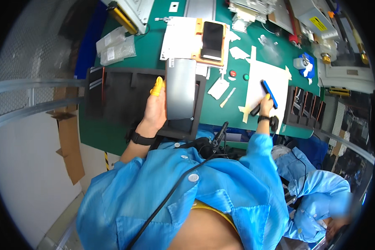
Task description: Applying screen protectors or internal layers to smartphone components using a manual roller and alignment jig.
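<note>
A flat grey rectangular panel, about the shape of a large phone screen, is gripped by its left edge in my left hand. That hand wears a yellow finger cot and is closed on the panel over the black foam tray. Off to the right, my right hand is wrapped round a tool with a blue bar and a black handle end. It is over the taped white sheet. A dark phone-like panel lies in the orange-framed fixture beyond the grey panel.
Red and green buttons sit beside the fixture. Clear plastic bags lie at the far left. A slotted black tray stands at the right, near a blue-and-white bottle. Another person in blue is at lower right.
</note>
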`<state>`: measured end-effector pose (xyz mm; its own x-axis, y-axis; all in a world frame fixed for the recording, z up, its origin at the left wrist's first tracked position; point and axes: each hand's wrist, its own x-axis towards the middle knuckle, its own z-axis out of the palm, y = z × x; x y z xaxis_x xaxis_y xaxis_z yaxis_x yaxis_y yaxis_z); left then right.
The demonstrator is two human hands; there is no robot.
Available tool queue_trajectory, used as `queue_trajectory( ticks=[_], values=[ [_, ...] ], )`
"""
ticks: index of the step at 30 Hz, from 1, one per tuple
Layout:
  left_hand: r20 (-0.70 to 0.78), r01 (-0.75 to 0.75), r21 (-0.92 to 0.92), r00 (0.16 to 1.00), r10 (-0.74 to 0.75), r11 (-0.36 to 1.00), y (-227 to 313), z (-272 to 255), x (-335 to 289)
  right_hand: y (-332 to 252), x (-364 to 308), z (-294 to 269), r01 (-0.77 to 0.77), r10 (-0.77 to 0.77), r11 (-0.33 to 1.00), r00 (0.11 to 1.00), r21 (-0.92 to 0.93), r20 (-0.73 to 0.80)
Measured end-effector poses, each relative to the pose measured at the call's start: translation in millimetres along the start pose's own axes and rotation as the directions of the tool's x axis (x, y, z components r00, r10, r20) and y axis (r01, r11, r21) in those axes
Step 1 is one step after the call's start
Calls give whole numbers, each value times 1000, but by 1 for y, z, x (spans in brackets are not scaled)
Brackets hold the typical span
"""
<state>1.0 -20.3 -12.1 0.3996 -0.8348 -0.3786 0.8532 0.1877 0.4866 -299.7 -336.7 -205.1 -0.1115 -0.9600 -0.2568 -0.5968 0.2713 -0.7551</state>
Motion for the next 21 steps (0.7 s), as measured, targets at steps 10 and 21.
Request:
queue_trajectory(
  ticks=[10,21],
  values=[
    [-462,-87,586,780,421,805,22,-83,-6,-20,-126,59,-110,141,971,981,210,-135],
    [-114,465,710,817,565,-529,-17,-79,-29,-82,-167,22,52,-104,734,994,-677,-36]
  ],
)
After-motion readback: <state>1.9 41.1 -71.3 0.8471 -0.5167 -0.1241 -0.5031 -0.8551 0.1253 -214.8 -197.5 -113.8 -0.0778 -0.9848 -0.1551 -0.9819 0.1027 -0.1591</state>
